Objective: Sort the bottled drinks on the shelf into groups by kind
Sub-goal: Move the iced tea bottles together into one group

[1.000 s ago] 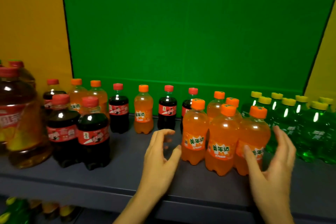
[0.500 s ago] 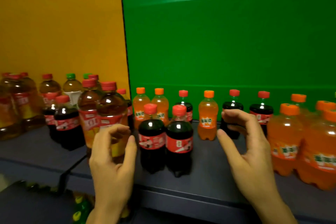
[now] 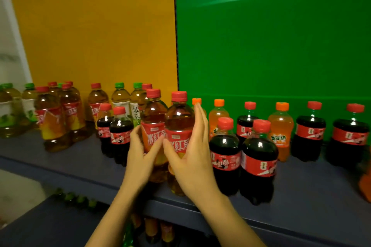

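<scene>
Two tall red-capped iced tea bottles, one on the left (image 3: 153,114) and one on the right (image 3: 179,118), stand side by side near the front edge of the dark shelf (image 3: 311,196). My left hand (image 3: 138,158) wraps the left bottle's left side. Against the right bottle's right side lies my right hand (image 3: 192,156), fingers straight up and thumb across the label. Two small cola bottles (image 3: 259,152) stand just to the right, two more (image 3: 120,132) just to the left. Orange soda bottles (image 3: 280,126) and colas (image 3: 310,132) alternate along the back.
More red tea bottles (image 3: 70,110) and green-capped tea bottles (image 3: 120,98) crowd the shelf's left part before a yellow panel (image 3: 100,36). A green panel (image 3: 271,46) backs the right part. Bottle caps (image 3: 76,199) show on a lower shelf.
The view has swung left. Both hands have moved from around the small cola pair onto the two tall red tea bottles and now press them from either side.
</scene>
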Demonstrator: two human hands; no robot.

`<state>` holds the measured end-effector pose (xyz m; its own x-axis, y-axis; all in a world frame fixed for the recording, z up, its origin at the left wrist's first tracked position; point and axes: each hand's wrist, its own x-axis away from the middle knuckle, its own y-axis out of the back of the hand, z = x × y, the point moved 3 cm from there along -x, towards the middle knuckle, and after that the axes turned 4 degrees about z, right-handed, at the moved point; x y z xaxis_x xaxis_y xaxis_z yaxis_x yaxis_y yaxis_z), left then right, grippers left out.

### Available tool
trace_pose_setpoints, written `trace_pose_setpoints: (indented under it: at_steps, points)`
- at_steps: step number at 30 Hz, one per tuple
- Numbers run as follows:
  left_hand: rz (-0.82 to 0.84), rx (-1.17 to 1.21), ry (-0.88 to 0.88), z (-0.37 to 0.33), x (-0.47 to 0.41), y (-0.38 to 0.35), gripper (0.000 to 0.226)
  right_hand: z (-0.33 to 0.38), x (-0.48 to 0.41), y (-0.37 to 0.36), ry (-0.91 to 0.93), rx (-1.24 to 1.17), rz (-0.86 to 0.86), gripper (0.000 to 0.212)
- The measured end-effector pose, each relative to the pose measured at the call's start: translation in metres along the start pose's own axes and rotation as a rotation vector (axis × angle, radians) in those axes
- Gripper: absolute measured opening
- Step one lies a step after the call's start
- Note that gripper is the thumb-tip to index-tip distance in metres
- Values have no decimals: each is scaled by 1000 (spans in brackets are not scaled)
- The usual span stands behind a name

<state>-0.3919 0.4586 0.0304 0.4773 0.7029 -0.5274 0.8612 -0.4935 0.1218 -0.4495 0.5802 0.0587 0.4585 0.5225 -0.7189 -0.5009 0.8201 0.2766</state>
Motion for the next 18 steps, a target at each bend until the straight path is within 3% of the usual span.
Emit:
trace_pose_setpoints:
  at_steps: [4, 8, 14, 18]
  points:
    - [112, 270, 141, 9, -11, -8, 46, -20, 5, -13, -79, -43, -8, 91]
    - [165, 312, 216, 16, -16, -8, 31, -37, 12, -18, -200, -30, 20, 93]
    - [30, 281, 104, 10, -3, -6, 32, -47, 14, -21, -268, -123, 36, 86]
    - [-124, 291, 29, 5, 15, 12, 49, -46, 16, -25, -274, -187, 83, 85]
